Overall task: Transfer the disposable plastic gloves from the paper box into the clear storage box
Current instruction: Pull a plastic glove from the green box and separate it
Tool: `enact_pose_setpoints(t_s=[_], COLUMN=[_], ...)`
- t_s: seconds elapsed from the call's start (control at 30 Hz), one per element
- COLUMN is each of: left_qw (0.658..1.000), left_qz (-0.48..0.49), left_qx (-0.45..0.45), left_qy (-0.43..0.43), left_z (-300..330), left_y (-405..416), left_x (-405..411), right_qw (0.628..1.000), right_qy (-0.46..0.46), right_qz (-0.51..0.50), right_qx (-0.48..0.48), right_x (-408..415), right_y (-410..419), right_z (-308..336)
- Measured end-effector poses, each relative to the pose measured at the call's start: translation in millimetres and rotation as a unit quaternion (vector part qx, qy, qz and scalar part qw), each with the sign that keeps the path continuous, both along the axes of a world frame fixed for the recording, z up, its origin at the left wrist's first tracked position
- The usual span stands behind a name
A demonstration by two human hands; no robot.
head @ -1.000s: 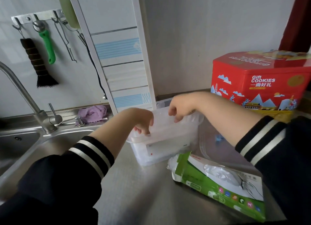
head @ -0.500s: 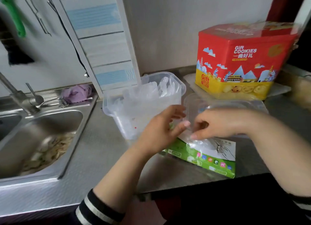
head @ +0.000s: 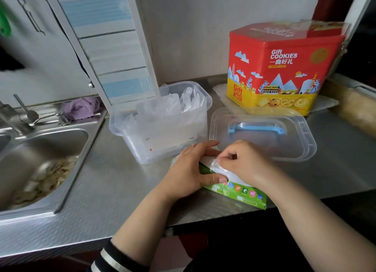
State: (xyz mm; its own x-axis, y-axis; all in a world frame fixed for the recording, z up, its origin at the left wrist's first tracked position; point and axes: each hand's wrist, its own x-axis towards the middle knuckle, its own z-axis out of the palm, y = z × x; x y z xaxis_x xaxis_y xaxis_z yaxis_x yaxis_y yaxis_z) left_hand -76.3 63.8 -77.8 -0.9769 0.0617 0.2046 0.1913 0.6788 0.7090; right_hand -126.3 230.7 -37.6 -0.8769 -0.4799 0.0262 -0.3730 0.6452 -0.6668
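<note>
The storage box (head: 162, 133) stands right of the sink (head: 40, 160), its lid (head: 301, 149) further right, the paper box (head: 240, 192) in front.

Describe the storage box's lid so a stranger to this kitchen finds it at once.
Start at the red and yellow cookie tin against the back wall. On the steel counter in front of it lies the lid, right of the clear storage box stuffed with gloves. It is the only flat clear piece, with a blue handle.
</note>
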Motion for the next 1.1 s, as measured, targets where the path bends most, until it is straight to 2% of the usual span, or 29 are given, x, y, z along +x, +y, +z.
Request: enact_pose_setpoints(t_s=[0.1,0.23,0.33,0.43,0.5,0.6,0.67,0.7,0.77,0.83,0.9,0.97,1.03,1.1], left_qw=[1.0,1.0,1.0,1.0,1.0,1.0,1.0,1.0,1.0,1.0,1.0,1.0,1.0,1.0], left_qz=[0.006,-0.002,-0.014,-0.016,-0.016,-0.015,-0.01,-0.005,0.004,0.005,0.0,-0.006,-0.007,-0.005], left_qx=[0.008,0.013,0.011,-0.011,-0.02,-0.013,0.004,0.012,0.015,0.016,0.017,0.013,0.01,0.012], left_qy=[-0.003,-0.003,0.009,0.014,0.016,0.017,0.015,0.01,-0.002,-0.018,-0.025,-0.027,-0.022,-0.017], left_z=[-0.8,0.8,-0.5,0.3,1.4,1.8,-0.2,-1.2,-1.2,-2.0,-3.5,-4.0,-3.5,-3.0], left_y=[-0.1,0.9,1.1,1.3,2.2,3.6,4.0,3.9,4.2,3.9,3.4,2.9,1.5,0.9], left_x=[0.1,0.0,-1.2,-2.0,-1.8,-0.9,-1.1,-1.1,-0.1,0.8,-0.2,-1.8,-3.0,-2.2], right_qw=[0.999,0.99,0.967,0.927,0.915,0.951,0.989,0.996,0.996,0.989,0.969,0.933,0.869,0.787], right_qy=[0.032,-0.006,-0.07,-0.131,-0.138,-0.094,-0.041,-0.012,0.039,0.043,-0.023,-0.093,-0.164,-0.211], right_qz=[-0.021,-0.043,-0.072,-0.095,-0.097,-0.07,-0.056,-0.05,-0.051,-0.057,-0.068,-0.089,-0.104,-0.095], right_qx=[-0.002,-0.131,-0.234,-0.339,-0.367,-0.285,-0.131,-0.067,-0.054,-0.126,-0.237,-0.336,-0.456,-0.572], right_x=[0.7,2.6,1.9,1.6,3.4,5.0,3.3,4.1,4.9,6.0,8.7,10.0,6.9,2.8], right_y=[-3.3,-0.4,7.4,12.3,13.1,13.9,13.4,11.6,7.1,2.8,0.5,1.2,6.1,11.4], right_z=[-3.1,-9.4,-11.1,-14.8,-16.1,-14.1,-13.0,-11.4,-9.0,-10.1,-12.1,-13.7,-12.5,-8.6])
